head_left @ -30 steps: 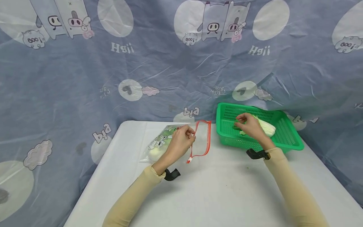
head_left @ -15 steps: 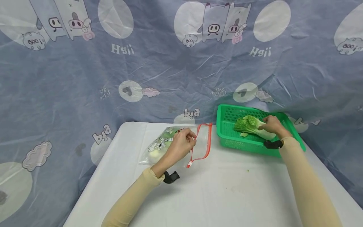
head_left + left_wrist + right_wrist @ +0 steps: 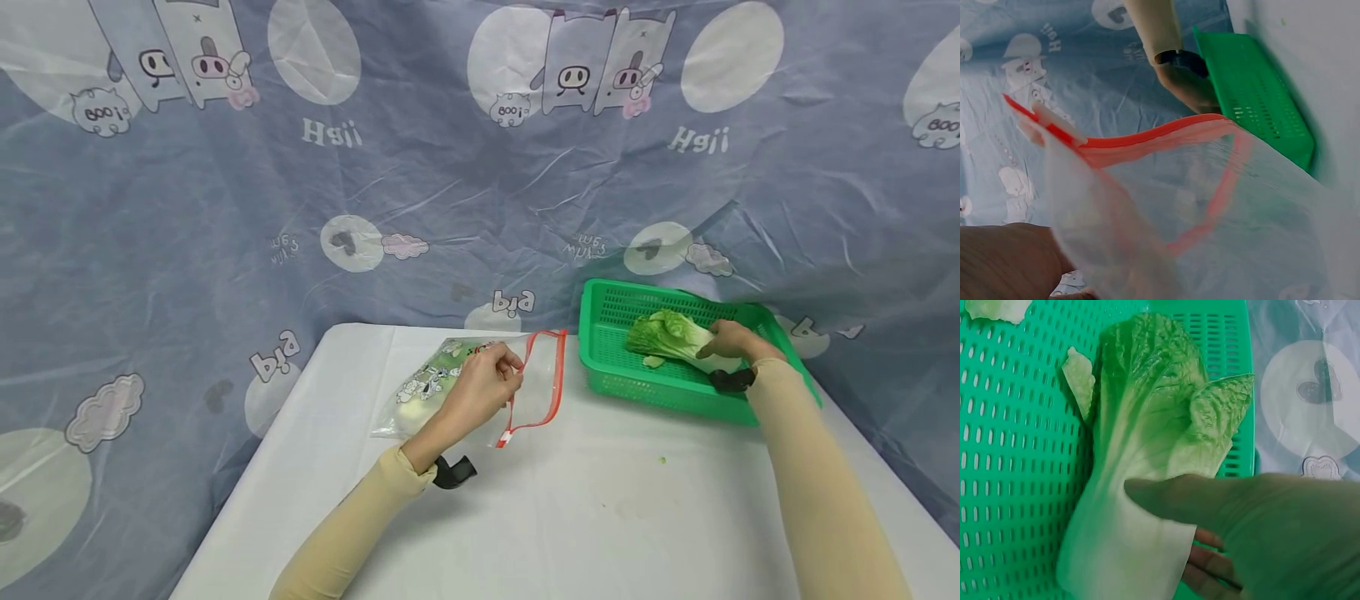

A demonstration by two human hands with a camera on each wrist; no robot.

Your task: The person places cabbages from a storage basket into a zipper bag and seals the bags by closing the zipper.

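Cabbage (image 3: pixel 670 336) lies on its side in the green basket (image 3: pixel 652 385), long axis running roughly with the basket's length, leafy tip toward the person's left, white base rightward and slightly nearer the body. The right hand (image 3: pixel 737 339) grips the pale part, thumb on top, fingers round the side, I'd guess because stalk is firmer than leaf. The left hand (image 3: pixel 483 382) pinches the bag (image 3: pixel 431 377) at its red rim, seemingly so the mouth gapes basketward.

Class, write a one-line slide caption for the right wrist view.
A right hand holds a pale-stemmed cabbage in a perforated green basket, with loose leaf scraps nearby.
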